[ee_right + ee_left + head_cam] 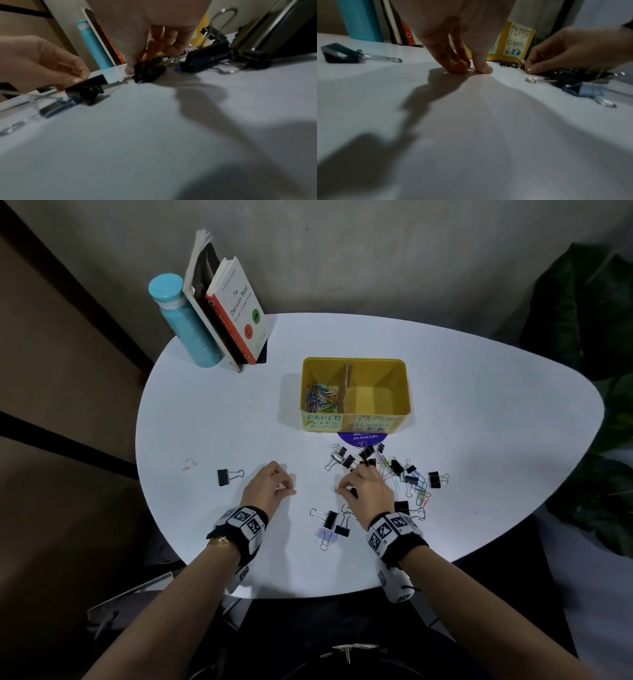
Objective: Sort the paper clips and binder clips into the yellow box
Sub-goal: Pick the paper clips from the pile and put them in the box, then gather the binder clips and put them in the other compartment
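Your left hand (269, 486) presses its curled fingertips (485, 69) onto the white rounded tabletop (212, 412), pinching at something pale and thin there; the wrist view is too blurred to say whether it is a paper clip. Your right hand (368, 489) is bunched the same way just to the right, thumb and forefinger nipping a small pale clip (334, 489) against the surface. Beyond and right of that hand lies the scattered heap of black binder clips (397, 469) tangled with coloured wire paper clips (422, 494). Three more binder clips (331, 525) sit between your wrists, and a lone black binder clip (227, 475) lies left of your left hand. Farther ahead of your right hand stands the yellow divided tin box (354, 419), coloured paper clips filling its left compartment (320, 398).
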The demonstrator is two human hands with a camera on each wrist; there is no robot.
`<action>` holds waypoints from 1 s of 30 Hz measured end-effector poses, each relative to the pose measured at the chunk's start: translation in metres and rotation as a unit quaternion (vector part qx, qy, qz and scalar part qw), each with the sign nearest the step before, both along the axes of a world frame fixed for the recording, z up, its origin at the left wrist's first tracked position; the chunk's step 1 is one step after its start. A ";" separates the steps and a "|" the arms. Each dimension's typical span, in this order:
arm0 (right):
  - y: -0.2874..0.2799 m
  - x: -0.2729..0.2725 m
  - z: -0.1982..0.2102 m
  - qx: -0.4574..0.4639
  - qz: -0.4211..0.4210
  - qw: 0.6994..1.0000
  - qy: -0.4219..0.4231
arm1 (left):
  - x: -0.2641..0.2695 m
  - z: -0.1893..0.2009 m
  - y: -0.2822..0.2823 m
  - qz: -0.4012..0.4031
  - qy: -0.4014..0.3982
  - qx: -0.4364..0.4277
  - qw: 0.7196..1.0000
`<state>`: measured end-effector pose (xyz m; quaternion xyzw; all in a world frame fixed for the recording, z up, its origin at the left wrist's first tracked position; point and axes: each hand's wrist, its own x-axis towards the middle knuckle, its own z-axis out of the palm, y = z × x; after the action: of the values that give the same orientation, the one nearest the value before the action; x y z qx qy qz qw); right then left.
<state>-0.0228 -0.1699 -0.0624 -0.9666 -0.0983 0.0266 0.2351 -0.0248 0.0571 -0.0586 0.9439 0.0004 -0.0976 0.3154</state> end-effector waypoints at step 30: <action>-0.041 0.111 0.084 0.151 -0.063 0.986 0.014 | 0.073 0.089 -0.086 -0.051 -0.266 0.013 0.963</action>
<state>0.0885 -0.2112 0.0212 -0.9240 -0.0366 0.0099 0.3806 0.0481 -0.0287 0.0300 0.9388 -0.1298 0.1409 0.2863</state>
